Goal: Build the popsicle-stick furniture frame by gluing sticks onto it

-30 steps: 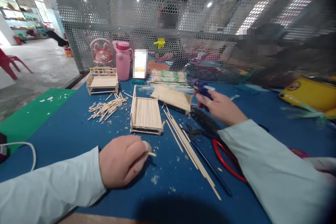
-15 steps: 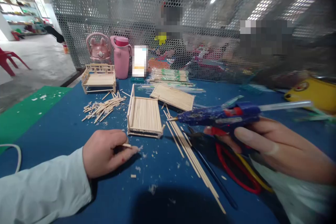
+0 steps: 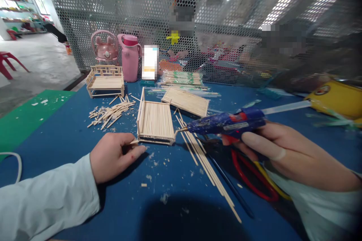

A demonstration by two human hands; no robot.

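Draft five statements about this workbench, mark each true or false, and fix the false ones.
1. The right hand grips a blue glue gun. True.
2. The left hand holds a pair of scissors. False: it holds a short stick.
3. The pink jug lies on its side. False: it stands upright.
4. Loose long sticks lie on the table between the two hands. True.
5. The yellow pouch is at the left. False: it is at the right.

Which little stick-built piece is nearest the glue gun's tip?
The slatted frame with one raised side: the nozzle is by its corner; the bench and panel sit farther away.
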